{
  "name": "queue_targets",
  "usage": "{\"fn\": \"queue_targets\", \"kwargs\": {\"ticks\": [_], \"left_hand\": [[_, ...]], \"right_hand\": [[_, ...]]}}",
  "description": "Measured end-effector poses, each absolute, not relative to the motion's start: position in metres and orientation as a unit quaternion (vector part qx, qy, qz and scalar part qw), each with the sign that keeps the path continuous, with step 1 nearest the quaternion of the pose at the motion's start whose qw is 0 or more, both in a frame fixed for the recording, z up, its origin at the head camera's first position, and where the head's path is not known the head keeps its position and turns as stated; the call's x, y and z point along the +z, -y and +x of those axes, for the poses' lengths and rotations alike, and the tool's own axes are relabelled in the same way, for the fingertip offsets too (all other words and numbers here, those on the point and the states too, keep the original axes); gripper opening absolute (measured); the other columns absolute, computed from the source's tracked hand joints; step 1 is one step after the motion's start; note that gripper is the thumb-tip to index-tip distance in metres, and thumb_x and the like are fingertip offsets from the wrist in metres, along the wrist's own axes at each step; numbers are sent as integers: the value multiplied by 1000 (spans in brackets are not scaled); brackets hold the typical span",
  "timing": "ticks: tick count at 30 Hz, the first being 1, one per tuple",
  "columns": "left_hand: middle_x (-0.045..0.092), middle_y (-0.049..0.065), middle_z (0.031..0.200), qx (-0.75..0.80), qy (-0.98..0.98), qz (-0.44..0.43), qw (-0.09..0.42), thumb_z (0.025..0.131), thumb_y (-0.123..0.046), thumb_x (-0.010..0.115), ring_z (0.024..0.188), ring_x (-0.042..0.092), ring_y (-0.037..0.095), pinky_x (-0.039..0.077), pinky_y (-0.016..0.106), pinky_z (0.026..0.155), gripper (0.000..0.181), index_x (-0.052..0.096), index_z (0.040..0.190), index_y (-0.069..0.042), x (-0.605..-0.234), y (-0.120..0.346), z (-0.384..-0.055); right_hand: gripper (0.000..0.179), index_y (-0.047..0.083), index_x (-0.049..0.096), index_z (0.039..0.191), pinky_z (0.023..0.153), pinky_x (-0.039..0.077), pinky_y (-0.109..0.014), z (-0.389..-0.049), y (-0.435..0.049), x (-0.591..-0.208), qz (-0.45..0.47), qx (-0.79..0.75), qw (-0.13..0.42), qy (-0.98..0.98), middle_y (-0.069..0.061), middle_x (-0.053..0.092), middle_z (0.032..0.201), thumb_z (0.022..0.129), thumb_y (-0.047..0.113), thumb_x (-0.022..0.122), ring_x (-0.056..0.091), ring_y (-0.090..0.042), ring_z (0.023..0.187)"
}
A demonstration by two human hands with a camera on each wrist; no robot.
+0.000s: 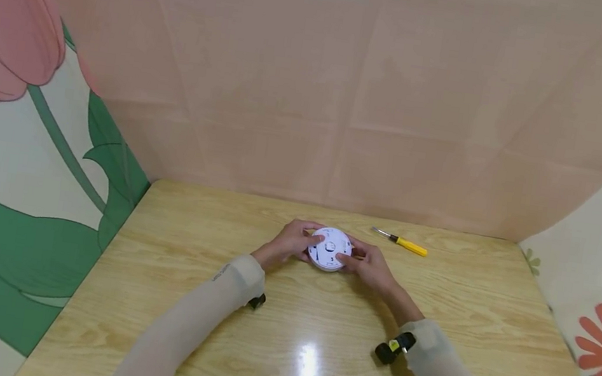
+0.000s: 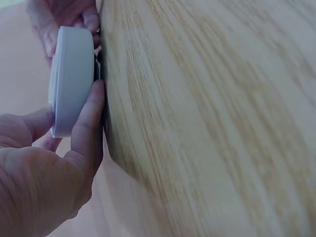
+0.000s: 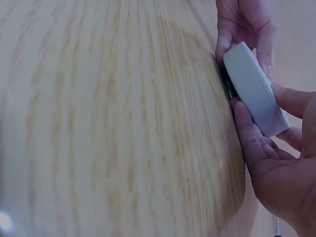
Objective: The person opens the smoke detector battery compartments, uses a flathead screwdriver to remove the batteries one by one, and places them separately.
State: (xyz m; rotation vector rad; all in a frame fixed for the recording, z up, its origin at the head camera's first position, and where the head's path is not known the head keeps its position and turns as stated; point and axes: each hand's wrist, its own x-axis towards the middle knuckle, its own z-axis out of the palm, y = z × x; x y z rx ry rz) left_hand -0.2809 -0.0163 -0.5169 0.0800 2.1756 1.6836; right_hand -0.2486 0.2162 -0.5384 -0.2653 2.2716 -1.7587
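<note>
One round white case (image 1: 329, 249), judged light and stiff, likely smooth plastic, somewhat slippery and liable to crack if dropped; best held by opposite sides of the rim. Located between left grip (image 1: 292, 239) and right grip (image 1: 374, 269), both grasping it from either side, thumbs on the marked face, fingers beneath, close over the surface (image 1: 266, 356), contact not discernible

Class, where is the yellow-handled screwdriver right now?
In the head view, the yellow-handled screwdriver lies on the table, right of centre, just beyond the right hand, near the far edge.
</note>
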Motion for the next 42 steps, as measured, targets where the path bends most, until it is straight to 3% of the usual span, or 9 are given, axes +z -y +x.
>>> {"fn": "queue_targets", "kwargs": {"ticks": [12, 19, 28, 35, 42], "left_hand": [[64, 10, 94, 601, -775, 52, 189, 104, -18, 71, 65, 64, 16, 65, 36, 62, 35, 71, 139, -15, -519, 18, -281], [64, 9, 97, 579, -792, 77, 179, 106, -22, 68, 68, 64, 14, 65, 36, 64, 36, 69, 142, -16, -521, 18, -277], [62, 11, 101, 550, -814, 116, 149, 105, -19, 68, 81, 62, 15, 65, 32, 68, 37, 69, 142, -13, -516, 19, -275], [72, 11, 121, 475, -858, 153, 119, 105, -25, 69, 101, 63, 17, 59, 24, 76, 38, 69, 141, -15, -517, 22, -280], [69, 13, 132, 500, -826, 179, 189, 100, -27, 76, 118, 65, 24, 61, 31, 89, 58, 57, 152, -10, -516, 34, -283]], "right_hand": [[63, 3, 48, 157, 81, 65, -34, -246, -212, -536, -68, -604, 117, -786, -29, 67, 119, 100, 7, 73, 69, -22, 93], [66, 7, 52, 156, 77, 65, -33, -240, -206, -530, -35, -586, 108, -803, -26, 70, 111, 96, 10, 79, 70, -23, 86], [63, 8, 57, 152, 75, 63, -27, -242, -207, -524, -11, -548, 91, -831, -25, 69, 115, 94, 14, 82, 69, -21, 88], [61, 7, 60, 150, 73, 59, -27, -242, -208, -520, -19, -507, 83, -858, -21, 71, 114, 95, 21, 82, 66, -23, 93], [60, 4, 58, 150, 75, 60, -26, -242, -211, -520, -33, -495, 85, -864, -25, 71, 123, 97, 22, 80, 69, -29, 104]]}}
